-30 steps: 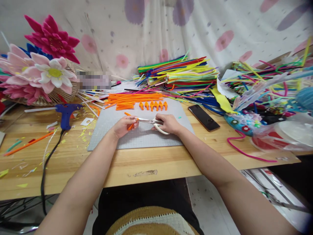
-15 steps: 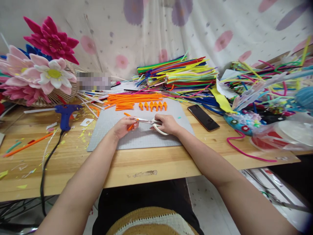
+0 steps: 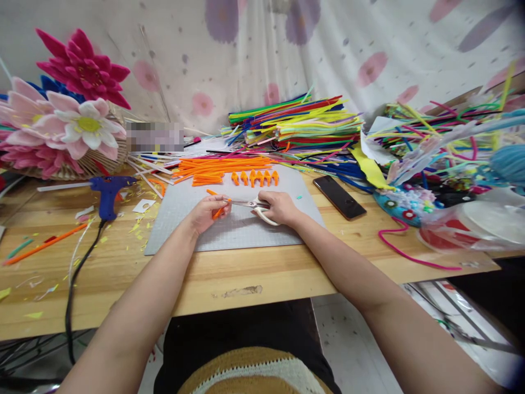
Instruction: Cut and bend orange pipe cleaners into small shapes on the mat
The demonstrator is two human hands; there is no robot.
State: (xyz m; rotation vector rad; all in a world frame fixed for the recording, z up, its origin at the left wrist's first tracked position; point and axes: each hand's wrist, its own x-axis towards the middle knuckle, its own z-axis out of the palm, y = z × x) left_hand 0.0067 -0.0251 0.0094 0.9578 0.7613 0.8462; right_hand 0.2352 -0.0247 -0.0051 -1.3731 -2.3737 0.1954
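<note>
Over a grey cutting mat [image 3: 238,232], my left hand [image 3: 204,212] is closed on an orange pipe cleaner [image 3: 217,210], one end of which sticks out to the upper left. My right hand [image 3: 279,207] grips white-handled scissors [image 3: 256,207]; the blades point left and meet the pipe cleaner at my left fingertips. Several small folded orange pieces [image 3: 254,177] lie in a row on the mat's far edge, beside a pile of straight orange pipe cleaners [image 3: 217,167].
A blue glue gun [image 3: 107,191] with a black cord lies to the left on the wooden table [image 3: 123,273]. A black phone [image 3: 339,196] lies right of the mat. Heaps of coloured pipe cleaners [image 3: 295,123] fill the back and right. Pink flowers [image 3: 61,120] stand far left.
Both hands stay at the same spot on the mat with the scissors against the orange pipe cleaner; only the camera has shifted slightly.
</note>
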